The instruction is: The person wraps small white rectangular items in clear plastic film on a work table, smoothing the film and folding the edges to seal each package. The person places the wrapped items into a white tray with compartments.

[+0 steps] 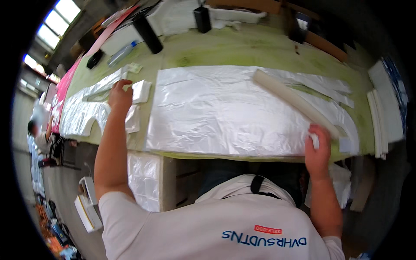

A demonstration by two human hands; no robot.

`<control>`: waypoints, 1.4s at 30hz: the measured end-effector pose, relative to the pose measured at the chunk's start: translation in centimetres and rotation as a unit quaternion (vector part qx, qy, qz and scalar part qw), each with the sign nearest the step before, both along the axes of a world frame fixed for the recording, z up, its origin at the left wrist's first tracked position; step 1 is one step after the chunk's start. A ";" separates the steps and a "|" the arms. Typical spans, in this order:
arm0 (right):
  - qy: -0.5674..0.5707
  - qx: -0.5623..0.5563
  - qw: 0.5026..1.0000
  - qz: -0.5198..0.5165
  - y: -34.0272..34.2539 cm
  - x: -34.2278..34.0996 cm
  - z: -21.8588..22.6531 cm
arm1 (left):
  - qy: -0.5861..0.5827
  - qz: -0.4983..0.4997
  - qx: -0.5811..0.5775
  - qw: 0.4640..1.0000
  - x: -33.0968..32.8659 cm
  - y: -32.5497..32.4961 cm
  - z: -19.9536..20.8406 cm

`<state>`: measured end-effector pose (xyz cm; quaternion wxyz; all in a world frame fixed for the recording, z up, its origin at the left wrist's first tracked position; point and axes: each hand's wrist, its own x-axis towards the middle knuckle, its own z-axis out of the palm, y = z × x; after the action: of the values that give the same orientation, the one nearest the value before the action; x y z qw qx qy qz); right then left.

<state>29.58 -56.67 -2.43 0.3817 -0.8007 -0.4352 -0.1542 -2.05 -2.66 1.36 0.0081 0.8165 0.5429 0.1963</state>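
Observation:
A large glossy white plastic sheet lies flat on the table in front of me, with cut-out strap shapes at its right end. Across that end slants a long off-white flat strip, slightly blurred. The fingers of my right hand are closed at the strip's lower end; a bit of white shows between thumb and fingers. My left hand is over a second white plastic piece with curved cut-outs, at the left. Its thumb and forefinger are apart, beside a small folded white plastic bundle.
A clear bottle, a black cylinder and a black box stand or lie at the table's back. White panels rise at the right edge. Below the table's front sits a plastic-covered box. Another person is far left.

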 end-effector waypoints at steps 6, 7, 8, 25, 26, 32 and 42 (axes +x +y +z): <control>-0.014 -0.230 0.971 -0.056 -1.9 7.2 0.7 | -0.193 -0.287 -0.146 0.927 5.5 -10.3 0.0; 0.040 -0.250 0.967 -0.035 -2.2 7.1 1.0 | -0.191 -0.334 -0.162 0.909 6.9 -14.0 0.8; 0.068 -0.263 0.962 -0.022 -2.4 5.7 2.3 | -0.202 -0.366 -0.206 0.885 7.9 -16.9 0.9; 0.393 0.050 0.907 0.144 -4.2 -7.6 -2.4 | -0.095 -0.575 -0.218 0.783 20.9 -33.8 -5.0; 0.434 0.060 0.888 0.141 -4.7 -7.9 -2.4 | -0.077 -0.577 -0.182 0.793 21.3 -34.5 -4.2; 0.469 0.108 0.869 0.112 -7.0 -7.9 -3.6 | -0.074 -0.633 -0.195 0.746 25.7 -40.3 0.4; 0.491 0.140 0.858 0.045 -10.1 -7.8 -6.5 | 0.129 -0.569 -0.276 0.764 31.6 -41.4 -2.6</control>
<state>21.75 -66.77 -8.90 0.6603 -0.6901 -0.2007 0.2177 29.51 -44.10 -1.21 0.2733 0.9556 0.0055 -0.1105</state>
